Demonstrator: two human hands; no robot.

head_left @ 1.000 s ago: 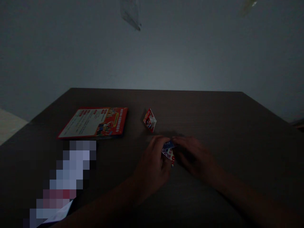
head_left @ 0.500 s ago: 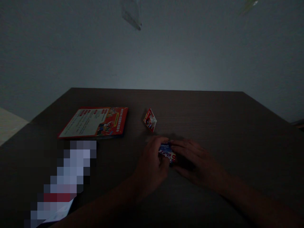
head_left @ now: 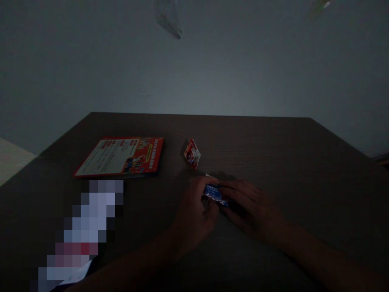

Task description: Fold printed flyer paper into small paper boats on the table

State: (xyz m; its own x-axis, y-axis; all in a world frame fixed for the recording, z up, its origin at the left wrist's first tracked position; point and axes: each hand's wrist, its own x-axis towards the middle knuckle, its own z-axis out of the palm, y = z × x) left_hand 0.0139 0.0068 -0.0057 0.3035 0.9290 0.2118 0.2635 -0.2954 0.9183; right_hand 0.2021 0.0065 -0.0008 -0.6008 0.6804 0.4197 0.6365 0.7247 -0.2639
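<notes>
Between my hands is a piece of printed blue paper (head_left: 212,192) with white lettering, partly covered by my fingers. On its left side my left hand (head_left: 194,211) is closed, thumb near the lower edge and fingers at the far edge. From the right my right hand (head_left: 252,202) grips it, fingers bent over its right part. A small pale edge shows above the blue face near my left fingertips. Just beyond my hands stands a small folded red paper piece (head_left: 192,154) with a coloured print.
To the left lies a red-and-white printed booklet or stack of sheets (head_left: 118,158). Nearer me is a bright, pixelated long object (head_left: 91,223), its kind blurred out. All rest on a dark wooden table (head_left: 258,142) whose far edge meets a grey wall (head_left: 227,73).
The blue paper has shifted slightly and tilted in my hands; its patterned lower part shows less, and a pale edge now appears at the top. The other things have stayed put.
</notes>
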